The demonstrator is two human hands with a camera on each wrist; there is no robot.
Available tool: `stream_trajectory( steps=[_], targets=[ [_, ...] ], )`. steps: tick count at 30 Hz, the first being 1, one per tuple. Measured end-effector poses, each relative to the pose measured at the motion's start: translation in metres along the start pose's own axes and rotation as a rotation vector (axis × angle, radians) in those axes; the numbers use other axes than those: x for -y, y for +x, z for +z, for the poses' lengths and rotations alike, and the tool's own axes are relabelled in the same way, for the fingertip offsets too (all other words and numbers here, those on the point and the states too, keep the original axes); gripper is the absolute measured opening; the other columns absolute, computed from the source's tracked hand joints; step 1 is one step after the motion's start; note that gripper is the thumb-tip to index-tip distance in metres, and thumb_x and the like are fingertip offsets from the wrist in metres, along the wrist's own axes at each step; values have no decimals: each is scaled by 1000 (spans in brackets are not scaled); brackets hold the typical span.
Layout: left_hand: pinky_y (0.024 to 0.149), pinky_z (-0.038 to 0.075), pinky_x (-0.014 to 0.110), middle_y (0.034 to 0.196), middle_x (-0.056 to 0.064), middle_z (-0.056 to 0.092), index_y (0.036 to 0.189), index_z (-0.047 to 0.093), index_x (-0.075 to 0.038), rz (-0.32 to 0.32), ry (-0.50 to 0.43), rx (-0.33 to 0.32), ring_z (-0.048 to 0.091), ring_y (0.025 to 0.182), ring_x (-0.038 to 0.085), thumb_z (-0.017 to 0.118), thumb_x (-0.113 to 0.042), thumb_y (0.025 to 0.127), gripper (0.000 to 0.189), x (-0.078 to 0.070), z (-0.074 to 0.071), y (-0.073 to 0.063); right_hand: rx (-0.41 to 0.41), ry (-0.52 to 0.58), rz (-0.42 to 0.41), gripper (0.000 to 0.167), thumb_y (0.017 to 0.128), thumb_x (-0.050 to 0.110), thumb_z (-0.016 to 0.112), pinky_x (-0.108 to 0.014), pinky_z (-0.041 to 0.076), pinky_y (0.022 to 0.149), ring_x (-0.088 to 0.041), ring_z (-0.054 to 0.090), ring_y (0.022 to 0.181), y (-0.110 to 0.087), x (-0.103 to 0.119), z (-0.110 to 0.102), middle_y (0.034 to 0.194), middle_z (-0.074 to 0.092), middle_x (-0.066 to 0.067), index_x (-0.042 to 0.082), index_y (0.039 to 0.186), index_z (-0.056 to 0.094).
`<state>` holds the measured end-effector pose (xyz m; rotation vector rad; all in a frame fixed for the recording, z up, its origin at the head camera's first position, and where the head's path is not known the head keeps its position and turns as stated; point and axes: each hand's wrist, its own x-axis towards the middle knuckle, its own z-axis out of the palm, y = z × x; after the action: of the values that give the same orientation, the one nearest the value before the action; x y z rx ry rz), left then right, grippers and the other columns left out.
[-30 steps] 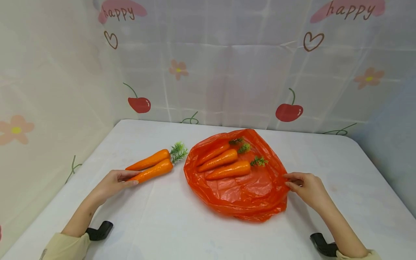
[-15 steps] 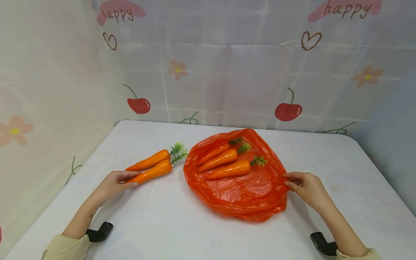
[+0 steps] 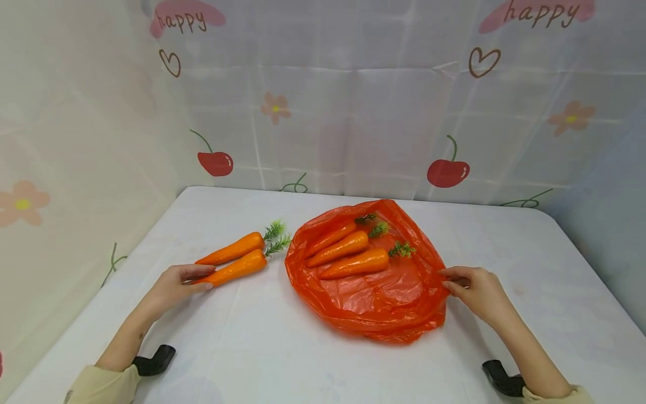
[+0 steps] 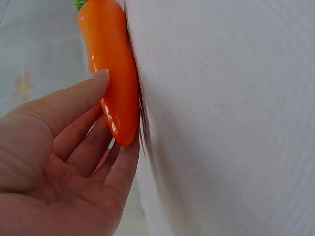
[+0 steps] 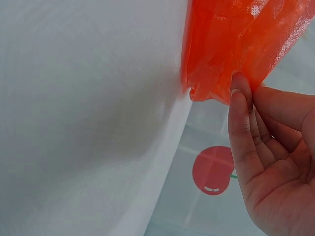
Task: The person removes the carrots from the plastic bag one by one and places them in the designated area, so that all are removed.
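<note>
Near its pointed end, my left hand (image 3: 174, 292) pinches an orange carrot (image 3: 239, 267) with a green leafy top; the thumb lies on the carrot in the left wrist view. Right behind it on the table lies a second carrot (image 3: 237, 248). A red plastic bag (image 3: 368, 308) lies spread with its mouth open in the middle of the table, and 3 carrots (image 3: 355, 264) rest in it side by side. At the bag's right edge, my right hand (image 3: 479, 292) pinches the thin plastic between thumb and fingers, seen close in the right wrist view.
Everything lies on a white-covered table (image 3: 262, 348). Behind it hangs a pale printed curtain (image 3: 343, 123) with cherries and flowers, and more cloth closes off the left side. A black strap piece (image 3: 155, 360) shows at each wrist.
The near carrot and my left hand have shifted very slightly left. My right hand, the bag and the other carrots have stayed in place.
</note>
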<state>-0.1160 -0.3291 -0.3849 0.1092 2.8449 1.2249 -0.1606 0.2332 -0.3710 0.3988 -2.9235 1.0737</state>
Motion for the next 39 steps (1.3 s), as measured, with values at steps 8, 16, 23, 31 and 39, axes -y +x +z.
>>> stream_trajectory(
  steps=[8, 16, 23, 31, 39],
  targets=[
    [89, 43, 46, 111, 17, 63, 113, 66, 3, 13, 23, -22, 52, 109, 37, 73, -16, 83, 36, 3, -1, -2, 3, 8, -2, 23, 82, -5, 67, -32, 55, 62, -27, 64, 76, -1, 1, -1, 95, 65, -20, -9, 105, 65],
    [91, 41, 50, 115, 18, 61, 116, 65, 2, -7, 18, -24, 50, 112, 38, 71, -20, 84, 39, 0, -3, -3, 0, 4, 2, 22, 83, -4, 67, -33, 55, 62, -27, 64, 76, 0, 0, -1, 95, 65, -20, -9, 105, 65],
    [90, 42, 46, 115, 18, 61, 116, 65, 2, -30, 22, -29, 50, 113, 37, 72, -21, 84, 40, -1, -3, -4, 2, 4, -1, 23, 82, -5, 67, -32, 55, 62, -27, 64, 76, 0, -1, -1, 95, 65, -20, -9, 104, 65],
    [88, 43, 36, 115, 17, 61, 116, 65, 1, -21, 37, -32, 51, 112, 35, 73, -21, 83, 40, 0, -3, -5, 1, 1, -1, 23, 82, -5, 66, -33, 55, 63, -27, 64, 77, 0, -1, -1, 96, 65, -21, -9, 105, 65],
    [83, 45, 27, 115, 16, 62, 116, 66, -1, -31, 15, -16, 52, 110, 33, 73, -21, 83, 40, 3, -4, -5, -1, -1, -3, 22, 83, -6, 65, -32, 55, 63, -27, 64, 76, 1, -1, 0, 96, 65, -20, -9, 105, 65]
  ],
)
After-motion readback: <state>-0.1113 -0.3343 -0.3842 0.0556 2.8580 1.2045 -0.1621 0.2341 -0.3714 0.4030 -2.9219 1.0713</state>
